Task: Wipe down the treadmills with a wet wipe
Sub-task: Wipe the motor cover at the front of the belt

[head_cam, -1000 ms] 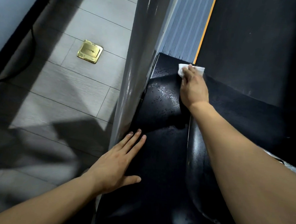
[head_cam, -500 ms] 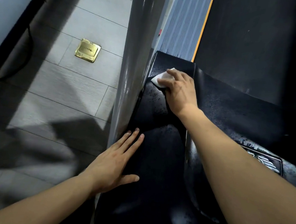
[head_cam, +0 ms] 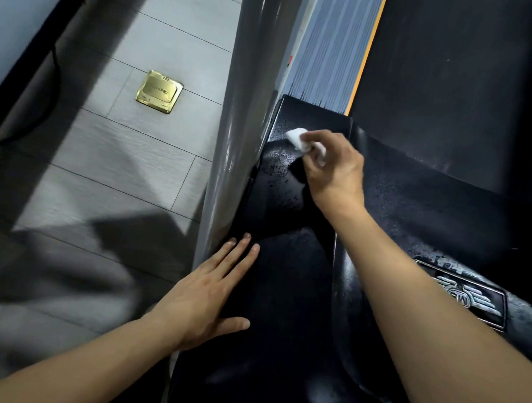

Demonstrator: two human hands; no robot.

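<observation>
Treadmill cover (head_cam: pixel 284 294): right hand (head_cam: pixel 334 168) pinches wet wipe (head_cam: pixel 299 138), left hand (head_cam: pixel 204 296) rests flat.

— What's different with the right hand (head_cam: pixel 331 171)?
— It sits left of where it was a second ago, over the beaded corner of the cover (head_cam: pixel 290 178).
— And the wipe (head_cam: pixel 302 140)?
— Bunched in the fingers (head_cam: pixel 315 142) now, no longer pressed flat.
— Anything else?
— A winged badge (head_cam: pixel 466 299) shows more fully by the forearm.
</observation>
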